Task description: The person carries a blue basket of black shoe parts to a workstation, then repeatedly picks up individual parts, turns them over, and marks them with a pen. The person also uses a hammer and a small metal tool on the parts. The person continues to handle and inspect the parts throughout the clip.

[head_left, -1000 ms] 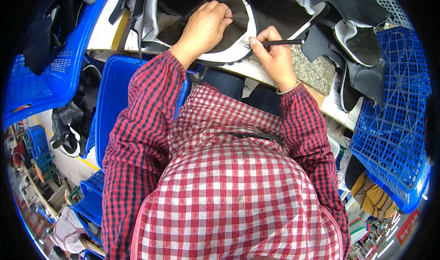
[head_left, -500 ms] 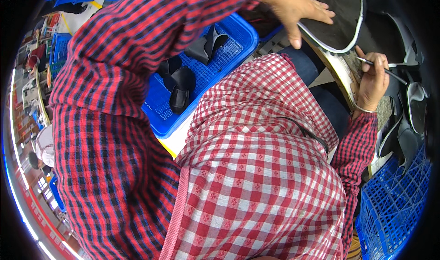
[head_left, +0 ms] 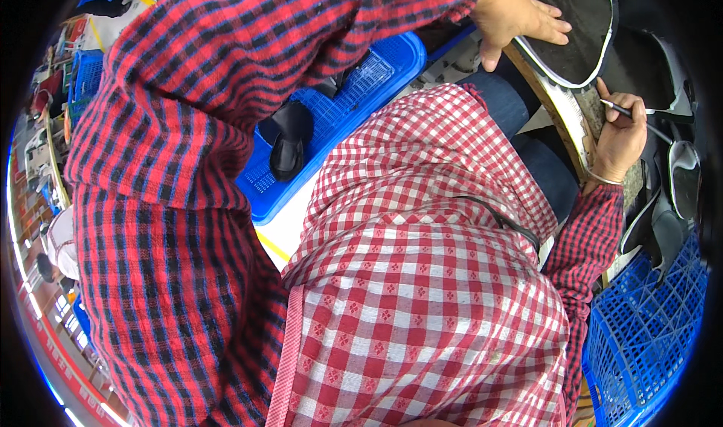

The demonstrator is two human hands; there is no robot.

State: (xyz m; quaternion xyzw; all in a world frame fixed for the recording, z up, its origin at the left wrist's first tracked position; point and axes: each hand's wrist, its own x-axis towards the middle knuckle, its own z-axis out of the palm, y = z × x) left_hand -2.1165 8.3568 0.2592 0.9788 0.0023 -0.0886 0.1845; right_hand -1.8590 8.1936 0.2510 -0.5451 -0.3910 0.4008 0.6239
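Head view: from here, the left hand (head_left: 514,13) is spread wide by the dark piece (head_left: 576,16) on the tabletop (head_left: 566,111), perhaps steadying it; the right hand (head_left: 622,139) pinches a pen (head_left: 619,110), seemingly for control.

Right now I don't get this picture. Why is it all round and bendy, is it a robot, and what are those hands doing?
There's no robot here, just a person. A wide camera worn on their head looks down, and its special round lens makes straight things look bent. That big checked cloth is the person's apron.

At the top, the left hand is spread open over a dark piece with a white edge. I can't tell if it's pressing. The right hand holds a thin, pen-like tool near that edge.

The dark piece lies on the table, with more dark pieces farther right. Beside the person's legs, a blue basket holds black pieces.
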